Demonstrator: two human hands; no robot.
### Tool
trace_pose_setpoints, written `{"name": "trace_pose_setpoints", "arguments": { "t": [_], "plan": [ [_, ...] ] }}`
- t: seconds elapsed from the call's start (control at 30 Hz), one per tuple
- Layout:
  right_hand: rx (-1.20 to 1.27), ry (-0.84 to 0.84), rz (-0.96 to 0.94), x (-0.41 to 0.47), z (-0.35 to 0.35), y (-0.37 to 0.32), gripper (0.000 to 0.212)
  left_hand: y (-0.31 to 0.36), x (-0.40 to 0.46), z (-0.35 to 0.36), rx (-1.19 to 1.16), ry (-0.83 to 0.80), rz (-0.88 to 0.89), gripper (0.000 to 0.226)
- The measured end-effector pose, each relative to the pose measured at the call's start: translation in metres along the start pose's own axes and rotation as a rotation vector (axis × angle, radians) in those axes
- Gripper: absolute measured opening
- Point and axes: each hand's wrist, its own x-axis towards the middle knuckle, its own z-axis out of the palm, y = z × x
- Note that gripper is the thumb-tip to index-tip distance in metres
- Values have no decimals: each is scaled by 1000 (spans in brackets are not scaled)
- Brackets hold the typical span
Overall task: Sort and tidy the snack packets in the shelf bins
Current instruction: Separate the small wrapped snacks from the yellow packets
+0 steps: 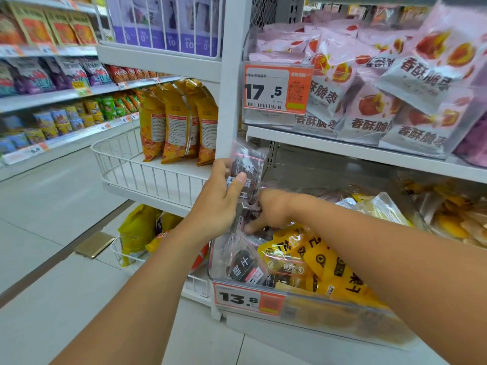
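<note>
Snack packets [246,167] gripped by left hand [221,198], right hand [268,212] fingering binned packets, white shelving.

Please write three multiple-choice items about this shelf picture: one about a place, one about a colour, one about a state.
1. Where is the price tag reading 17.5?
A. on the floor
B. on the bin of pink packets
C. on the wire basket

2. What colour are the packets under the right forearm?
A. yellow
B. green
C. blue

3. What does the left hand do?
A. hangs idle
B. presses the floor
C. holds a dark clear packet upright

Key: 1 B, it is fixed to that bin's front; 2 A, they are yellow with black print; 3 C, thumb and fingers pinch it.
</note>
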Motion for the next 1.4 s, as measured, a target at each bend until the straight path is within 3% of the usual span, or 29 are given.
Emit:
{"name": "trace_pose_setpoints", "arguments": {
  "t": [0.07,0.17,0.27,0.37,0.53,0.8,0.9,1.07,1.2,1.27,1.4],
  "plan": [
    [110,-50,28,-8,-15,2,39,2,1,4,45,40,19,28],
    [10,66,107,-25,-30,8,37,6,5,5,89,178,13,27],
    [-91,166,-30,-33,-24,5,31,4,12,1,17,235,-47,16],
    [-215,22,-199,-28,-2,-4,21,5,13,2,-48,241,-78,16],
    [-360,-195,-177,-1,16,-11,35,10,9,2,-135,244,-100,16],
    [-480,-271,-164,7,20,-23,12,5,5,0,-58,170,-27,21],
    [-395,-158,-171,-4,15,-19,15,7,2,6,8,161,27,21],
    [-158,201,-105,-29,-9,-10,13,16,0,8,45,134,14,23],
    [-312,505,-90,-57,-22,-4,13,21,0,6,129,-23,12,16],
    [-291,564,-78,-66,-27,2,16,22,1,10,246,-55,79,16],
    [-177,540,-59,-80,-34,17,26,29,7,19,309,71,172,15]
  ]
}}
